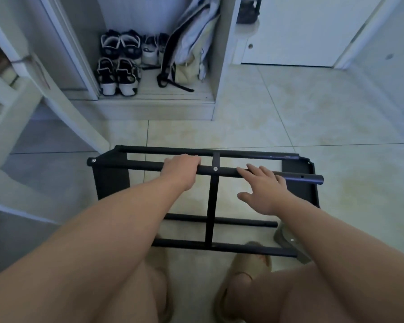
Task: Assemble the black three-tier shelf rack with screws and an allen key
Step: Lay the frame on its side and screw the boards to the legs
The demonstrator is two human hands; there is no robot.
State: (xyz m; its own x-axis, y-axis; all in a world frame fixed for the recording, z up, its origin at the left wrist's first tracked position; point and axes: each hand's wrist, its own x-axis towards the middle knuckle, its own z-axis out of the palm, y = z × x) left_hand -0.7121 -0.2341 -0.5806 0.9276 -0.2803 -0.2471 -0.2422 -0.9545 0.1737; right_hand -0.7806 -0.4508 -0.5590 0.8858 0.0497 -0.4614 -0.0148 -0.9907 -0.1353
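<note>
Both hands are on the rack, which stands on the tiled floor just in front of the person's knees: the left hand is curled round the near top bar left of the centre strut, and the right hand lies flat and open on the same bar to the right of it, fingers spread, gripping nothing. On the left the bars meet a side panel, and a screw head shows at that corner; another screw sits where the strut crosses the bar. On the right the bar ends look unfastened: the near top bar's tip juts free with an empty hole beside it, and the lower bars also stop short of the right panel, which stands just beside them. That loose side is the likely trouble. Weight from the open hand could tip the frame about its fixed left end, swinging the free tips off line with the panel's holes, or knock the panel over. Skewing could also strain the left screws. No allen key or spare screws can be seen; a grey object lies by the lower right corner, too unclear to name. Shoes and a bag sit in the cupboard beyond, well apart.
</note>
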